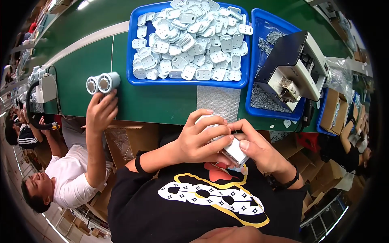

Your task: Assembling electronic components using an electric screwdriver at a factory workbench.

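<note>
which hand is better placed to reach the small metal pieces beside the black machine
Probably the right hand: it is nearer the small metal pieces, while the left hand wraps over the white part both hold.

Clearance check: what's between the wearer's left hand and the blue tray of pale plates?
Head view: bubble wrap on the green tabletop, between wearer's left hand and tray.

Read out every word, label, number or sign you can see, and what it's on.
Nothing here is clear enough to quote.
Black-and-white boxy machine: small front marking, too small to read.
Black T-shirt: white-and-yellow print with star-like signs, no readable words.
Pale blue rounded plates: no readable text.
White boxy object between left hand and right hand: none readable.
</note>
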Demonstrator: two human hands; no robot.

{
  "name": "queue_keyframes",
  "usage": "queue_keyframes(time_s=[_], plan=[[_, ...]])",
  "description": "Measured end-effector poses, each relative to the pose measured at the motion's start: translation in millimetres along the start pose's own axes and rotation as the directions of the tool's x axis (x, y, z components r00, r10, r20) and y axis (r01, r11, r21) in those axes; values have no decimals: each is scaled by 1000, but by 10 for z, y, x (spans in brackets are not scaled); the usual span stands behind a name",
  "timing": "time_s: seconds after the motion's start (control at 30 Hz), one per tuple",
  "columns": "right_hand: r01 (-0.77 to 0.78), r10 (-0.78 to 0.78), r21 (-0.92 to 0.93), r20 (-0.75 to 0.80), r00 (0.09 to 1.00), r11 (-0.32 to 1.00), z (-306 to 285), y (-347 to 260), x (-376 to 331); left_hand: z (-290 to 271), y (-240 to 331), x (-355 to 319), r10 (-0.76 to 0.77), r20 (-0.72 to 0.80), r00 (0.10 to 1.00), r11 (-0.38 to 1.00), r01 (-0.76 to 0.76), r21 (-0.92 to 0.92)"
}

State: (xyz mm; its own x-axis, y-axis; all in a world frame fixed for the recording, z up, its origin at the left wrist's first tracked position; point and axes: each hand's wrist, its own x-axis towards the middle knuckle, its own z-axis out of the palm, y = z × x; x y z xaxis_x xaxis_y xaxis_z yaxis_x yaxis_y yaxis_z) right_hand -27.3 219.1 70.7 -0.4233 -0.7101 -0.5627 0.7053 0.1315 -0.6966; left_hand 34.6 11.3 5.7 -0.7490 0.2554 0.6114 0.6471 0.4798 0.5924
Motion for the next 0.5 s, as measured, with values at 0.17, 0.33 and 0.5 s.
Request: queue_keyframes(time_s=[0.17, 0.33, 0.5], plan=[[-97, 95, -8, 296, 951, 995, -321, -246, 159, -158, -63, 21, -41, 86, 995, 959, 64, -276], [36, -786, -996, -41, 616, 80, -308, -239, 811, -60, -50, -29, -457, 175, 872, 558, 434, -707], [-203, -652, -977, -194, 733, 62, -352, -158, 1161, 23, -183, 13, -580, 190, 792, 383, 472, -794]])
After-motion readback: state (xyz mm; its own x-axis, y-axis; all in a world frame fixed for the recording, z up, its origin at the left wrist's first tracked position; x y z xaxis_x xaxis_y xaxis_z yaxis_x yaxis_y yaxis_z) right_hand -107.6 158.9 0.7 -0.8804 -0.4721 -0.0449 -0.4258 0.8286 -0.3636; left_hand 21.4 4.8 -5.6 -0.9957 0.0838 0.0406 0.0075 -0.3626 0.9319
